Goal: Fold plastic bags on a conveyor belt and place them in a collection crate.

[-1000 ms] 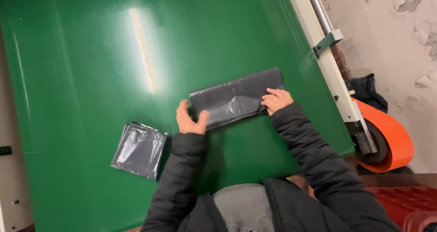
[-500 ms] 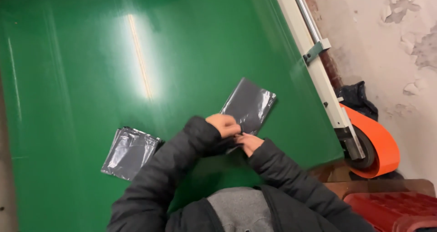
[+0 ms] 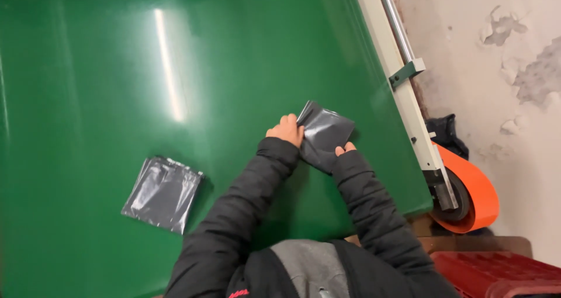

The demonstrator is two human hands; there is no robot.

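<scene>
Two hands fold a dark plastic bag on a green table.

The table (image 3: 117, 70) fills the view; an orange roll (image 3: 476, 196) sits off its right edge; a flat folded bag (image 3: 163, 193) lies well left; the dark plastic bag (image 3: 324, 134), contents unseen, is pinched by the left hand (image 3: 286, 131) and right hand (image 3: 345, 150).

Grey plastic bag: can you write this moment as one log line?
left hand pinching folded grey plastic bag | right hand at its lower edge | green table
</scene>
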